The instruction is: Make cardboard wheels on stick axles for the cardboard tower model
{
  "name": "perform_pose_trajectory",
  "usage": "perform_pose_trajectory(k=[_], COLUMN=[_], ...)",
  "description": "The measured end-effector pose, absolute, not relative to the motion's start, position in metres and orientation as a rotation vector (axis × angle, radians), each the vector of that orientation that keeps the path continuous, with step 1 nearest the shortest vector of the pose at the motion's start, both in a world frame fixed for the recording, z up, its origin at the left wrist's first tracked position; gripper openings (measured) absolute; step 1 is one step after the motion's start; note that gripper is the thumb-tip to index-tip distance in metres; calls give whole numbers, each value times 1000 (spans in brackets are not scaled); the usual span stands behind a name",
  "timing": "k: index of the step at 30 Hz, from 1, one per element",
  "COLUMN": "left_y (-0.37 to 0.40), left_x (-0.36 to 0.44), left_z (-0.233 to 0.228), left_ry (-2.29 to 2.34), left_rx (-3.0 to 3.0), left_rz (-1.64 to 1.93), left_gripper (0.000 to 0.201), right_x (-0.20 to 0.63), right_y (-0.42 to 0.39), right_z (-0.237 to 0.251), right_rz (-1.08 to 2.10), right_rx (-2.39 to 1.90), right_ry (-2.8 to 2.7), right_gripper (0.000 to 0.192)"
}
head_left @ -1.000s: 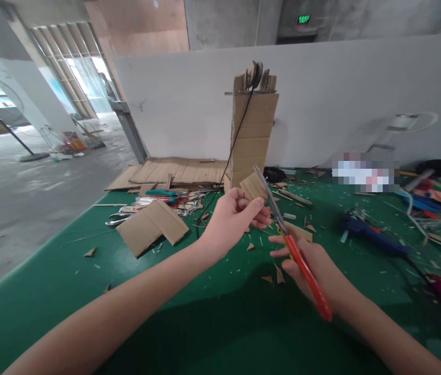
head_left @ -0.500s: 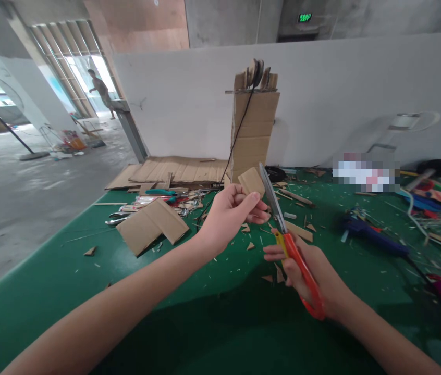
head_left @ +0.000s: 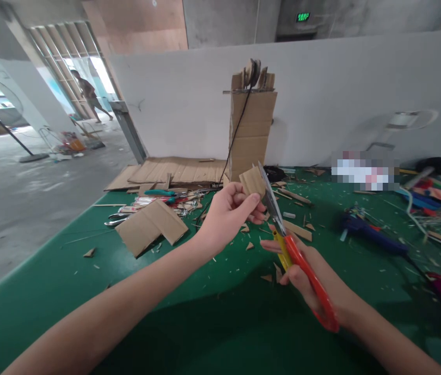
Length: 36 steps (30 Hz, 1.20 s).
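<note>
Scissors (head_left: 291,247), one pair with red and yellow handles, are gripped in the right hand (head_left: 328,276), blades at the right edge of one small cardboard piece (head_left: 252,181). The left hand (head_left: 234,208) pinches that piece between thumb and fingers, above the green table (head_left: 189,323). One cardboard tower (head_left: 252,130) stands upright behind (a single black cord (head_left: 237,127) runs down its front). Larger flat cardboard (head_left: 142,226), whether one sheet or two I cannot tell, lies left, near one teal-handled tool (head_left: 160,192). One blue glue gun (head_left: 377,237) rests right; scraps (head_left: 249,246) litter the space between.
</note>
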<state>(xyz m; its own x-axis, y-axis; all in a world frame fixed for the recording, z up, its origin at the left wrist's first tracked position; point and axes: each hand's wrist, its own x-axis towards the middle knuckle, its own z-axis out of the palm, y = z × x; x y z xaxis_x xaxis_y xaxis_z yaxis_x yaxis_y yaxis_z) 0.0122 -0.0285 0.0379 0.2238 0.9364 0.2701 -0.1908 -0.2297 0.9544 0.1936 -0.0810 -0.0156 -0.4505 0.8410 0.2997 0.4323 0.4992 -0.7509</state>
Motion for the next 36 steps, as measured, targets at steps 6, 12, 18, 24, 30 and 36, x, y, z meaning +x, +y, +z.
perform_pose_trajectory(k=[6, 12, 18, 24, 30, 36], left_y=[-29, -29, -31, -31, -30, -32], left_x=[11, 11, 12, 12, 11, 11], left_z=[40, 40, 42, 40, 40, 41], left_ry=[810, 792, 841, 802, 803, 825], left_rx=[1397, 1401, 1429, 1463, 1520, 1539], left_rz=[1258, 1299, 1346, 1356, 1319, 1330], left_gripper=[14, 12, 11, 10, 12, 12], right_x=[197, 204, 199, 197, 195, 194], right_y=[-77, -81, -84, -82, -80, -79], right_z=[-15, -24, -17, -13, -16, -11], right_rz=[754, 903, 935, 885, 861, 797], right_rx=[-1076, -1104, -1102, -1094, -1043, -1101], right_ry=[-2118, -2074, -2033, -2066, -2055, -2099], right_gripper=[68, 70, 75, 69, 59, 72])
